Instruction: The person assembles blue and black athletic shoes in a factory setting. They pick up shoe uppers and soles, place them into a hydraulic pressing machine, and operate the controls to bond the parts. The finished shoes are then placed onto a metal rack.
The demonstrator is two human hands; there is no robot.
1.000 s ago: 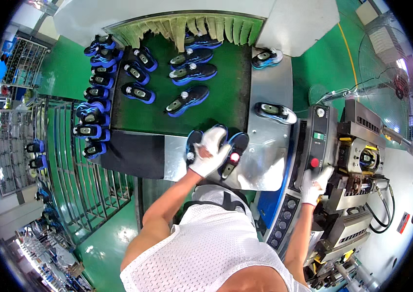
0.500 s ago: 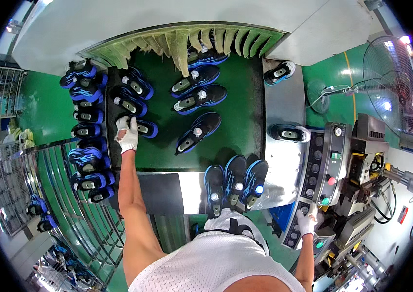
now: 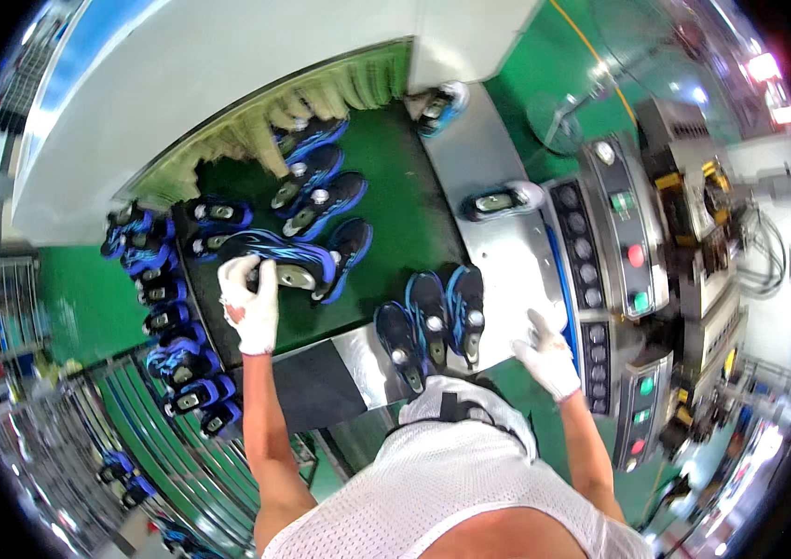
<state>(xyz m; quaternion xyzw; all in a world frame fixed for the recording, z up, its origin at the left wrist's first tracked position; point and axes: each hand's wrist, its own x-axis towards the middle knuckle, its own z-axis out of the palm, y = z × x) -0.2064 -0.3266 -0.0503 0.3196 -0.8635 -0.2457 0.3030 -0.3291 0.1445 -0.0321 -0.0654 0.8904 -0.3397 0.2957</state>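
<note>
Left gloved hand (image 3: 249,303) grips black-and-blue flame-patterned shoe (image 3: 282,262) on green conveyor belt (image 3: 395,200) | right gloved hand (image 3: 547,356) spread flat beside belt, near three blue shoes (image 3: 433,321).

The scene is viewed steeply downward from a single head-worn fisheye camera, close above the green surface (image 3: 414,214).

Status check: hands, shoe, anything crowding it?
Left hand gripping blue-black shoe on green belt. Right hand open, empty, over steel table. Other shoes crowd it.
</note>
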